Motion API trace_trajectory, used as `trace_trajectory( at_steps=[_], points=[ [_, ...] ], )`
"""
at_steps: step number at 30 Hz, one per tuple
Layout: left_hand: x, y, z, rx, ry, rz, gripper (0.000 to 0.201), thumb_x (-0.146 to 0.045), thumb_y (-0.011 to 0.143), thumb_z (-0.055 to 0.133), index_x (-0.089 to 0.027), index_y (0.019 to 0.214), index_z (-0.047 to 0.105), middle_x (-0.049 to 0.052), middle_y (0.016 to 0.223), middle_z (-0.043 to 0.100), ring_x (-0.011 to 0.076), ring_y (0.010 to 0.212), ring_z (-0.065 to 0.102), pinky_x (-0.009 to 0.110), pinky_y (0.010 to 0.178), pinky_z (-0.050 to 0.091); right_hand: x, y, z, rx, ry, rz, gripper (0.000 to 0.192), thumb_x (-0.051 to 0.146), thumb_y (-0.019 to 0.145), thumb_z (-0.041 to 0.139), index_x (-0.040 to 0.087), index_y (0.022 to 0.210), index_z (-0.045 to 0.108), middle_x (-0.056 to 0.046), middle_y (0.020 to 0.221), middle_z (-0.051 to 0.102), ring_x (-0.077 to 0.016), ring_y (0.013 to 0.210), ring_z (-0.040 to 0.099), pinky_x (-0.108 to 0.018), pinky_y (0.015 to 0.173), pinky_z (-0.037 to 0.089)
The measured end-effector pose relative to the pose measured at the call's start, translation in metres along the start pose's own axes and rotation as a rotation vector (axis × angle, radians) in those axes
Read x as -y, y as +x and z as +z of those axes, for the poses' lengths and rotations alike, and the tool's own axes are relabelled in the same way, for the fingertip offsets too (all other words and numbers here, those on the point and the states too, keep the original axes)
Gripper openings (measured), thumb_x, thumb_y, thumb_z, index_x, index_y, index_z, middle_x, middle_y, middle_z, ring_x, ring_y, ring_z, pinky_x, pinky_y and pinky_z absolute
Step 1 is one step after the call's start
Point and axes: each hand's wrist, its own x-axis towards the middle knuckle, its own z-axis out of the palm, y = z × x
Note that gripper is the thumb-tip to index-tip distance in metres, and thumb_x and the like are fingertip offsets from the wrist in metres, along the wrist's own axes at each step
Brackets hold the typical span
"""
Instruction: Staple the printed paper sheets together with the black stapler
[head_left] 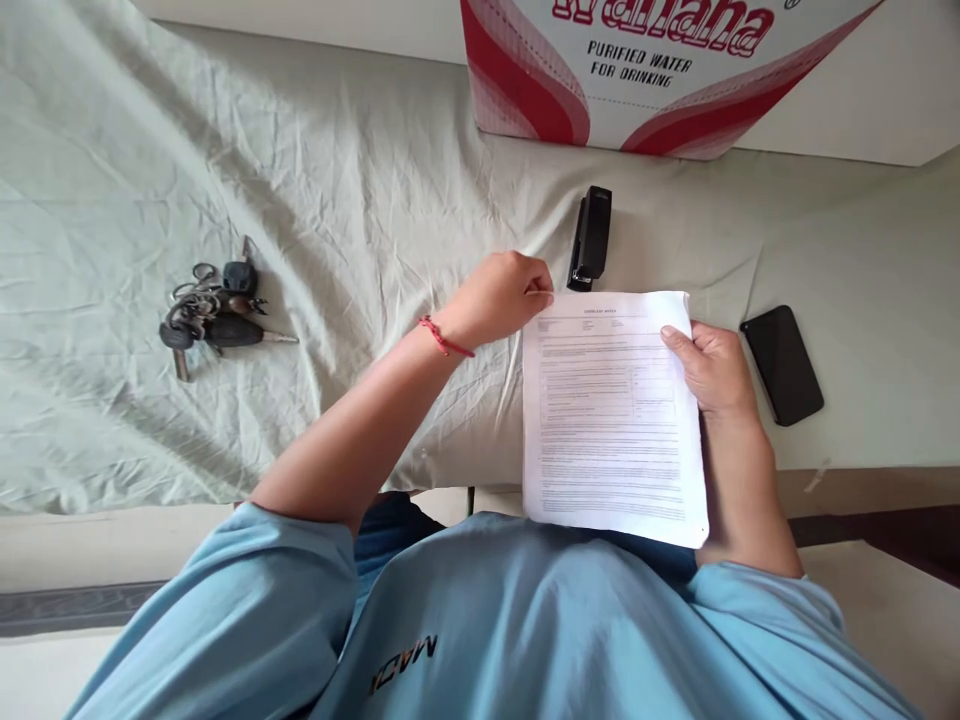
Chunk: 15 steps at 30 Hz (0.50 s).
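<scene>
Soft, even light fills the scene, leaving gentle shadows along the creases of the pale cloth [375,180]. The paper [615,420] is the brightest patch, its fine print too soft to read. Larger lettering on the carton [600,115] looks crisp. Wide-angle distortion stretches the blue sleeves [225,620] toward the lower corners.

Surface [360,170] under creased pale-green cloth [337,240]; on it, bunched metal keys [229,328], black oblong stapler [592,238], black rectangular phone [784,365], red-and-white printed box [607,112].
</scene>
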Motion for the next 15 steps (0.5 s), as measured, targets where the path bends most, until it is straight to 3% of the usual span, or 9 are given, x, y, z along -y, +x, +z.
trace_trajectory(
  at_steps=[3,7,10,13,15],
  points=[
    [0.012,0.024,0.016,-0.213,-0.077,0.019,0.015,-0.014,0.097,0.082,-0.025,0.089,0.075,0.004,0.084,0.077,0.0257,0.085,0.071,0.041,0.089,0.056,-0.003,0.007,-0.005,-0.040,-0.017,0.008,0.056,0.075,0.082,0.096,0.024,0.071,0.076,-0.001,0.066,0.071,-0.0181,0.059,0.059,-0.032,0.054,0.045],
    [0.017,0.064,0.032,-0.381,-0.176,0.010,0.032,-0.046,0.107,0.090,-0.027,0.106,0.064,0.005,0.091,0.070,0.0334,0.108,0.076,0.045,0.103,0.056,-0.008,0.013,-0.009,-0.096,0.017,0.017,0.048,0.069,0.083,0.094,0.024,0.077,0.080,-0.002,0.070,0.076,-0.0200,0.063,0.065,-0.033,0.056,0.050],
    [0.007,0.095,0.041,-0.312,-0.079,-0.076,0.054,-0.057,0.095,0.101,-0.028,0.111,0.058,0.005,0.090,0.066,0.0380,0.107,0.074,0.048,0.099,0.055,-0.012,0.015,-0.011,-0.115,0.008,0.046,0.044,0.065,0.082,0.094,0.023,0.077,0.082,0.000,0.069,0.075,-0.0175,0.059,0.061,-0.031,0.054,0.047],
    [0.000,0.116,0.044,-0.209,0.056,-0.134,0.059,-0.039,0.080,0.108,-0.028,0.098,0.053,0.005,0.090,0.062,0.0363,0.100,0.071,0.046,0.089,0.053,-0.013,0.014,-0.011,-0.099,0.036,0.059,0.045,0.065,0.081,0.096,0.023,0.075,0.082,0.000,0.066,0.074,-0.0177,0.058,0.061,-0.032,0.054,0.049],
    [0.003,0.117,0.039,-0.194,0.111,-0.140,0.059,-0.032,0.075,0.108,-0.028,0.091,0.051,0.005,0.088,0.061,0.0338,0.094,0.068,0.046,0.083,0.052,-0.010,0.011,-0.009,-0.056,0.070,0.065,0.048,0.068,0.080,0.098,0.023,0.075,0.083,-0.001,0.067,0.076,-0.0191,0.059,0.064,-0.033,0.055,0.051]
  ],
)
